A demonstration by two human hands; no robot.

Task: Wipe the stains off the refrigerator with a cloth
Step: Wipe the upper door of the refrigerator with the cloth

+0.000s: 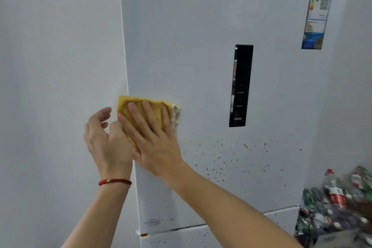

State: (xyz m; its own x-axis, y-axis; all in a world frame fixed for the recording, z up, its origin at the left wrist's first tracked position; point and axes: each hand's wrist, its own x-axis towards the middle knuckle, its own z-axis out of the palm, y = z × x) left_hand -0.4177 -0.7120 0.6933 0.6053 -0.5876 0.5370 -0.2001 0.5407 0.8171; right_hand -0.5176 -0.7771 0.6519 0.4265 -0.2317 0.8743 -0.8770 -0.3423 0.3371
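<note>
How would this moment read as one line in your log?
right hand: presses cloth flat on refrigerator | left hand: open beside it | stains: remain

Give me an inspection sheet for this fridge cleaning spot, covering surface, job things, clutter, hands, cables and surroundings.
Surface: white refrigerator door, brown stains speckled across its lower part, right of and below the cloth.
Job's things: yellow cloth flat against the door near its left edge.
Clutter: pile of bottles and cans at lower right, blurred.
Hands: right hand presses the cloth with straight fingers; left hand beside it, fingers relaxed, thumb near the cloth's edge, red wrist string.
Cables: nothing seen.
Surroundings: pale wall on the left; black control panel and energy label on the door.
</note>
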